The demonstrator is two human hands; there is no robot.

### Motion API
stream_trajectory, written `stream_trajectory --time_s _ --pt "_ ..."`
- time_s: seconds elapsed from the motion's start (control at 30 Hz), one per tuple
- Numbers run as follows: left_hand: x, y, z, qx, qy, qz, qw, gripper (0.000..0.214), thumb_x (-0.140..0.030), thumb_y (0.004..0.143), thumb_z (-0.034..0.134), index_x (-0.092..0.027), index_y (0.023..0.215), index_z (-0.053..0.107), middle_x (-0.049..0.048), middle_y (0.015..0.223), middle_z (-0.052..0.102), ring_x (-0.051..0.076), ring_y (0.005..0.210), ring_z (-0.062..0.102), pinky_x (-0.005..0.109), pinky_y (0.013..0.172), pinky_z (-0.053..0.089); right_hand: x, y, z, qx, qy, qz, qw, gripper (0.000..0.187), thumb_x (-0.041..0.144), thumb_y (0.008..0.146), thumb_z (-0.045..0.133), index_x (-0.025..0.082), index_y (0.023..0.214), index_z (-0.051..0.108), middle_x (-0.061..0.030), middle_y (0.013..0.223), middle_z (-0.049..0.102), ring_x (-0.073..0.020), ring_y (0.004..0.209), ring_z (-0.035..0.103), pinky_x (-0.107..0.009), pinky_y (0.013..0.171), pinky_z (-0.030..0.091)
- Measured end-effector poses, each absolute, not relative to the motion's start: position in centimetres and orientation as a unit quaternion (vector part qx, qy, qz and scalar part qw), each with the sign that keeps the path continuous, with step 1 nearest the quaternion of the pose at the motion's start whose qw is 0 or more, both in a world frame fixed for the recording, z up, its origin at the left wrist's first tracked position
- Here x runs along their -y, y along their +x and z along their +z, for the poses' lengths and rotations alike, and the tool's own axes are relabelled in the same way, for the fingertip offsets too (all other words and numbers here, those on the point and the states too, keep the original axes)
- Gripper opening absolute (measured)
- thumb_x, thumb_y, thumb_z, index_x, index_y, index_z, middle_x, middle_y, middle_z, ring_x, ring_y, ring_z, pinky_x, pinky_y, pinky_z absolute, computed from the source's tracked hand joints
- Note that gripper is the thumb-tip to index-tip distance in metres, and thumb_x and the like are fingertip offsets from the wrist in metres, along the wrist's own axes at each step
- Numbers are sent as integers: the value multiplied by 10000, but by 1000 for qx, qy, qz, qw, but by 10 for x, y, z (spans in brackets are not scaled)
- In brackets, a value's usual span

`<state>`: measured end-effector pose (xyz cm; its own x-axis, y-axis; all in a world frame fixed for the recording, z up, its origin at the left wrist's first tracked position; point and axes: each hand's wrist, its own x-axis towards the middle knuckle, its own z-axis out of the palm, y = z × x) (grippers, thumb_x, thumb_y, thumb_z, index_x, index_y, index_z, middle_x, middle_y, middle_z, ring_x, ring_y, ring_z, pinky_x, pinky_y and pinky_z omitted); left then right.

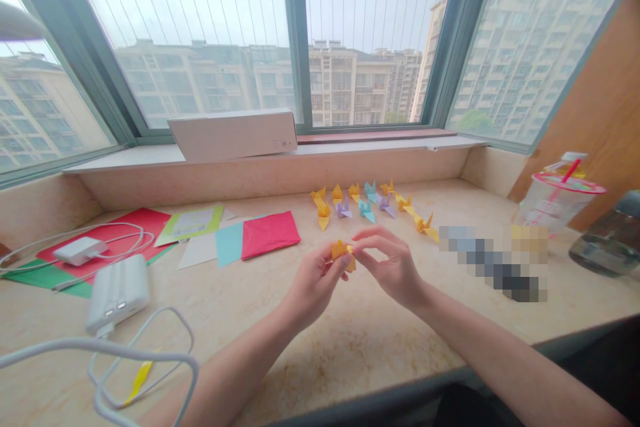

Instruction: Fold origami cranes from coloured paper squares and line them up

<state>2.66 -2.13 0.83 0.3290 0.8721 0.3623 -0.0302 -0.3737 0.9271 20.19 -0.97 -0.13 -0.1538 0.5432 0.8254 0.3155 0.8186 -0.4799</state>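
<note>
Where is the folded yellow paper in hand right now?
In the head view, the folded yellow paper is just below and right of centre, held in the left hand, with the right hand beside it.

I see bright, pale daylight coming through wide, green-framed glass windows [294,33]. Shadows are soft on the beige marbled stone tabletop [320,360], the edges look stretched, and a square-pixel mosaic [487,260] hides one patch.
</note>
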Motion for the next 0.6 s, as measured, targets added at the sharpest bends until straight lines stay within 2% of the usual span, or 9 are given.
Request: stream_trajectory --time_s 0.13,0.37,0.6 --pt "20 25 7 -317 673 508 435 300 -456 907 596 -166 914 673 40 839 665 140 692 575 271 660 515 11 202 2 768 -280 75 571 133 176 887 667 256 970 733 -61 955 707 -204 915 664 -385 836 543" --pt "20 24 7 -326 688 512 397 294 -441 920 582 -186 1008 697 62 922 713 167 759 621 296 702 532 13 201 4 761 -283 75 579 119 193 880 660 245 957 735 -66 947 693 -211 907 658 -388 826 546" --pt "18 23 4 -320 683 527 391 281 -410 930 583 -200 1078 696 73 1028 731 175 820 649 306 759 535 12 200 3 734 -318 134 585 61 265 886 672 215 873 706 -34 834 670 -176 772 632 -327 727 540"
